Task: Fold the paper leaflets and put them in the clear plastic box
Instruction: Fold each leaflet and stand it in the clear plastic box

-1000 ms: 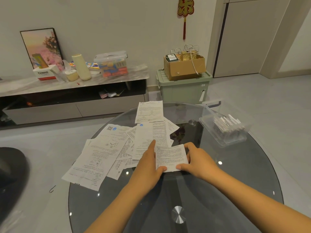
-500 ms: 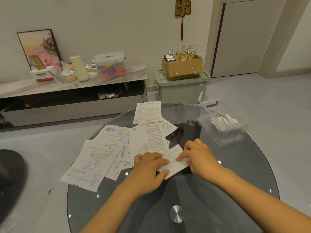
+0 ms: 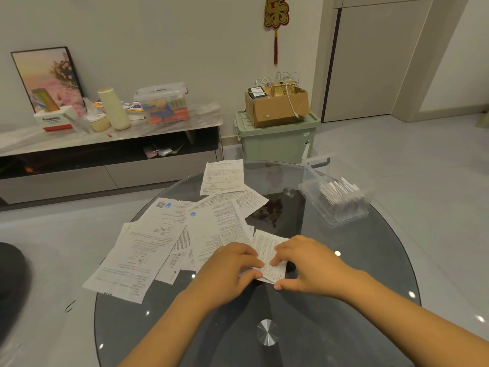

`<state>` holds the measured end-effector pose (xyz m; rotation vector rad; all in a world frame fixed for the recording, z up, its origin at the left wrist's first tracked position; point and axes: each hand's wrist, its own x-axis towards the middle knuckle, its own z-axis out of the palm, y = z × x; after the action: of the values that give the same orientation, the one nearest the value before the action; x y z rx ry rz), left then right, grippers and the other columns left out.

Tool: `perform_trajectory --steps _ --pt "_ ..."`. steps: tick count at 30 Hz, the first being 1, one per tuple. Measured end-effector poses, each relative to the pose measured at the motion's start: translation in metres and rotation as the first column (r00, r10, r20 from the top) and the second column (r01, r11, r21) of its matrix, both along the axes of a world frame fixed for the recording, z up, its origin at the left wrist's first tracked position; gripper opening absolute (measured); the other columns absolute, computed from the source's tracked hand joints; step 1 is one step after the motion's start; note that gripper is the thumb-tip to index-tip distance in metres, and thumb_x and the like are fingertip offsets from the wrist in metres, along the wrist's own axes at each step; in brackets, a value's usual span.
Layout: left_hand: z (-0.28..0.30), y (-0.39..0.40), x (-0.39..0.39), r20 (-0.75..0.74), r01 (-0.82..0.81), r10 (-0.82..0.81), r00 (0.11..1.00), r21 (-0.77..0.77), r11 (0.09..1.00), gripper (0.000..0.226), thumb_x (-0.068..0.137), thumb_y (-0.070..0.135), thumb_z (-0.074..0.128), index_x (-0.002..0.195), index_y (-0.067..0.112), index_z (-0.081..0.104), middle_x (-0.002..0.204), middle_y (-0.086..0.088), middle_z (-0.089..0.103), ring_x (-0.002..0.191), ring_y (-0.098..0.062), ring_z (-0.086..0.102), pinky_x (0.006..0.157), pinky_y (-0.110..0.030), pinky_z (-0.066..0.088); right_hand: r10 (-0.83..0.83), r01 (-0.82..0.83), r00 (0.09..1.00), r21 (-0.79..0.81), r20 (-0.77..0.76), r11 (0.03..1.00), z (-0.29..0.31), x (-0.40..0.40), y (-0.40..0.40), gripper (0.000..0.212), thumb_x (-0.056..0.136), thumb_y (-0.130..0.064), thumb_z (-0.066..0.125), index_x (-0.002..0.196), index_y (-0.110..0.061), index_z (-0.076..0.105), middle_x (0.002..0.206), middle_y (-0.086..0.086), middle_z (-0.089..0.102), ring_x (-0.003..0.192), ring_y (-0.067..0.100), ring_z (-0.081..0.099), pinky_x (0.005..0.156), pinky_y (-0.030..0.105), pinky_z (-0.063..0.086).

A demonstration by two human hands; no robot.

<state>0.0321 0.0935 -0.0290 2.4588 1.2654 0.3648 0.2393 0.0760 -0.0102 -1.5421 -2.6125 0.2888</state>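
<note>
A small folded paper leaflet (image 3: 270,250) lies on the round glass table (image 3: 357,274) between my hands. My left hand (image 3: 227,271) pinches its left edge with thumb and curled fingers. My right hand (image 3: 307,263) presses on its right side, fingertips on the paper and thumb at the lower corner. Several unfolded leaflets (image 3: 148,245) lie spread to the left and behind. The clear plastic box (image 3: 336,197) stands at the table's far right with several folded leaflets inside.
A metal disc (image 3: 267,332) is set in the glass near me. Beyond the table stand a green storage bin (image 3: 275,139) with a cardboard box on it, and a low cabinet (image 3: 105,165) with clutter. A dark object (image 3: 10,274) sits at the left.
The leaflet has been folded smaller and turned more upright. Both hands closed in on it, the left one moving from flat on the paper to pinching its edge.
</note>
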Motion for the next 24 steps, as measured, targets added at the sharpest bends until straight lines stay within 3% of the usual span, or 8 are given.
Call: perform_trajectory --steps 5,7,9,12,14,18,20,24 --pt "-0.002 0.001 0.001 0.058 -0.006 0.007 0.998 -0.007 1.0 0.036 0.086 0.054 0.047 0.104 0.034 0.072 0.117 0.017 0.058 0.11 0.0 0.045 0.099 -0.025 0.033 0.034 -0.032 0.999 0.07 -0.029 0.997 0.003 -0.001 -0.006 0.017 0.083 -0.036 0.051 0.088 -0.024 0.061 0.089 -0.004 0.063 0.082 0.015 0.053 0.065 0.026 0.035" --pt "-0.003 0.0 0.002 0.092 -0.002 0.004 0.996 -0.026 1.0 0.047 0.079 0.067 0.046 0.1 0.034 0.072 0.117 0.02 0.057 0.111 0.005 0.042 0.101 -0.022 0.03 -0.01 0.012 0.999 0.042 -0.046 0.999 0.007 -0.001 -0.006 0.016 0.084 -0.033 0.049 0.085 -0.022 0.061 0.084 -0.002 0.064 0.075 0.017 0.055 0.061 0.028 0.036" --pt "-0.004 0.0 0.004 0.14 0.002 0.007 0.99 -0.063 0.998 0.043 0.076 0.063 0.059 0.096 0.028 0.073 0.114 0.019 0.061 0.11 0.004 0.046 0.098 -0.02 0.035 -0.063 0.065 0.994 0.023 -0.087 0.998 0.009 0.003 -0.004 0.016 0.087 -0.031 0.048 0.087 -0.021 0.06 0.075 0.0 0.063 0.066 0.016 0.051 0.056 0.027 0.032" --pt "-0.002 -0.001 0.009 0.214 -0.043 0.073 0.974 -0.144 0.989 0.03 0.087 0.048 0.057 0.085 0.021 0.068 0.086 0.005 0.067 0.085 -0.011 0.058 0.076 -0.029 0.045 -0.124 0.123 0.98 -0.018 -0.155 0.992 0.009 0.005 -0.002 0.014 0.093 -0.03 0.043 0.092 -0.021 0.054 0.06 -0.008 0.047 0.055 0.012 0.041 0.048 0.022 0.025" --pt "0.0 -0.002 0.013 0.232 -0.14 0.171 0.958 -0.145 0.98 0.021 0.092 0.041 0.053 0.079 0.027 0.061 0.075 0.005 0.062 0.073 -0.009 0.055 0.066 -0.021 0.04 -0.16 0.154 0.965 -0.046 -0.209 0.987 0.007 0.005 0.001 0.013 0.096 -0.03 0.04 0.096 -0.022 0.051 0.062 -0.007 0.05 0.059 0.013 0.047 0.053 0.026 0.034" --pt "0.0 0.0 0.027 0.273 -0.29 0.311 0.91 -0.118 0.95 0.01 0.092 0.035 0.055 0.083 0.031 0.056 0.078 0.012 0.06 0.073 -0.003 0.053 0.06 -0.011 0.036 -0.27 0.253 0.913 -0.096 -0.307 0.963 -0.001 0.001 0.008 0.012 0.097 -0.032 0.045 0.103 -0.025 0.051 0.081 -0.002 0.063 0.075 0.017 0.058 0.067 0.035 0.049" --pt "-0.002 0.003 0.033 0.282 -0.323 0.34 0.897 -0.107 0.94 0.004 0.09 0.03 0.058 0.092 0.031 0.055 0.09 0.013 0.06 0.08 -0.003 0.053 0.065 -0.011 0.038 -0.321 0.304 0.895 -0.104 -0.31 0.947 -0.008 -0.003 0.013 0.015 0.094 -0.032 0.051 0.107 -0.026 0.052 0.09 -0.004 0.064 0.082 0.015 0.058 0.073 0.036 0.051" --pt "-0.012 0.008 0.038 0.253 -0.294 0.31 0.917 -0.1 0.951 0.036 0.088 0.023 0.061 0.122 0.024 0.049 0.115 0.012 0.045 0.1 -0.007 0.05 0.086 -0.019 0.041 -0.371 0.359 0.898 -0.093 -0.238 0.929 -0.014 -0.007 0.017 0.031 0.089 -0.032 0.058 0.119 -0.033 0.049 0.111 -0.004 0.06 0.102 0.015 0.052 0.084 0.032 0.048"
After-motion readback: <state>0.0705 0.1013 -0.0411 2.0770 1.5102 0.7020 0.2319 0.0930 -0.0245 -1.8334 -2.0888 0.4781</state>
